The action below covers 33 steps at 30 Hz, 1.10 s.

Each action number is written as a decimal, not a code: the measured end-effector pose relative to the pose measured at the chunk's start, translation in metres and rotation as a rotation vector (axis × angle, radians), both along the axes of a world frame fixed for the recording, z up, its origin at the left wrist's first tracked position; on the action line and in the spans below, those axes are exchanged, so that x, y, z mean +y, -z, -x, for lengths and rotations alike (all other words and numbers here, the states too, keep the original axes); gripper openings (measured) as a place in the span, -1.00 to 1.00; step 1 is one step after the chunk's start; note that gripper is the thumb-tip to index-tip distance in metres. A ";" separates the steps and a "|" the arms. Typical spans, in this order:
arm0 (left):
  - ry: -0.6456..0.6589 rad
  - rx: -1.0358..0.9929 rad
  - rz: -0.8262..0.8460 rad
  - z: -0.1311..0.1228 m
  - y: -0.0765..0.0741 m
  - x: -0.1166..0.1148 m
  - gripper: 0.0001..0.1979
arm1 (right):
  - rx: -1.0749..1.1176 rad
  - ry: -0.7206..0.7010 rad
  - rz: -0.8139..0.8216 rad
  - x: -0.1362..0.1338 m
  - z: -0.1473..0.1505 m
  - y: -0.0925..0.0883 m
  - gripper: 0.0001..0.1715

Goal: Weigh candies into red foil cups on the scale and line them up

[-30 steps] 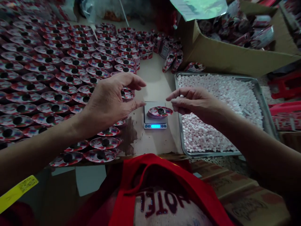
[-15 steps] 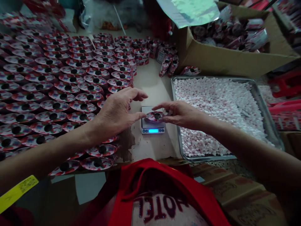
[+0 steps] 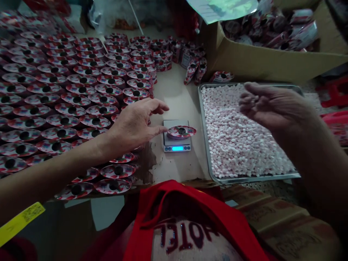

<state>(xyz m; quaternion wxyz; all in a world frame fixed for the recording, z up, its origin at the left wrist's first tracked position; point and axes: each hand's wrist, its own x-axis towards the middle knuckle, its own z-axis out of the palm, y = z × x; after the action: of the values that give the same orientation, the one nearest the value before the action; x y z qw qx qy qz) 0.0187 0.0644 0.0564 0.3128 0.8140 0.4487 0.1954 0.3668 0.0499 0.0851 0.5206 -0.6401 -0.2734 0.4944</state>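
A small digital scale (image 3: 177, 148) with a lit blue display stands on the table in front of me. On its plate sits an oval container (image 3: 181, 131) with red and white print and a round dark hole in the top. My left hand (image 3: 136, 121) is open beside it, thumb tip close to the container's left end and fingers apart. Over a metal tray (image 3: 207, 145) full of small white candies (image 3: 233, 145) hangs my right hand (image 3: 269, 105), somewhat blurred. Its fingers are curled in, with a few pale candies apparently among them.
Rows of similar oval containers (image 3: 57, 108) fill the left side of the table. Behind the tray stands a cardboard box (image 3: 258, 67) holding more printed packs, with a paper sheet (image 3: 225, 9) over its edge. Red plastic baskets (image 3: 333, 90) are at the right.
My right hand has moved from the container on the scale to the right, over the tray, uncovering the container's right end. My left hand stays nearly in place.
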 end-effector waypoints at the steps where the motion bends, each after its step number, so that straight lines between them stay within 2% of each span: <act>1: 0.014 0.013 -0.001 -0.003 0.001 0.001 -0.53 | -0.023 0.079 -0.003 -0.002 -0.012 -0.003 -0.67; 2: 0.030 0.029 -0.007 -0.006 0.003 0.002 -0.53 | -0.065 0.123 -0.002 -0.006 -0.023 -0.006 -0.63; 4: 0.075 0.077 -0.032 -0.013 0.006 0.004 -0.50 | -0.211 0.116 0.009 -0.015 -0.038 -0.012 -0.57; 8: 0.154 0.224 -0.102 -0.028 0.007 0.003 -0.48 | -0.383 -0.055 0.032 -0.028 -0.048 -0.021 -0.61; 12: 0.188 0.361 -0.130 -0.035 0.005 -0.003 -0.48 | -0.381 -0.159 0.036 -0.023 -0.047 -0.018 -0.73; 17: 0.201 0.429 -0.130 -0.034 0.008 -0.007 -0.49 | -0.289 -0.257 0.073 -0.015 -0.045 0.000 -0.68; 20: 0.200 0.467 -0.117 -0.037 0.013 -0.007 -0.48 | -0.321 -0.271 0.089 -0.015 -0.047 0.006 -0.69; 23: 0.208 0.488 -0.099 -0.042 0.018 -0.007 -0.48 | -0.263 -0.234 0.071 -0.018 -0.044 0.004 -0.72; 26: 0.222 0.487 -0.068 -0.046 0.021 -0.006 -0.47 | -0.086 -0.302 0.042 -0.018 -0.027 0.005 -0.73; 29: 0.217 0.446 -0.011 -0.041 0.023 -0.004 -0.43 | 0.014 -0.492 0.071 -0.015 0.007 0.017 -0.88; 31: 0.203 0.397 0.028 -0.032 0.025 -0.003 -0.42 | -0.006 -0.639 0.089 -0.012 0.033 0.029 -0.82; 33: 0.188 0.342 0.062 -0.020 0.026 -0.002 -0.43 | -0.088 -0.788 0.038 -0.010 0.057 0.038 -0.72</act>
<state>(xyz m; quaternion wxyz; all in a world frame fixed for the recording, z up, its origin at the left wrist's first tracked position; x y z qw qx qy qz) 0.0392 0.0620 0.0302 0.2739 0.8635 0.4232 0.0105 0.3100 0.0402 0.0475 0.2668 -0.5164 -0.5109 0.6333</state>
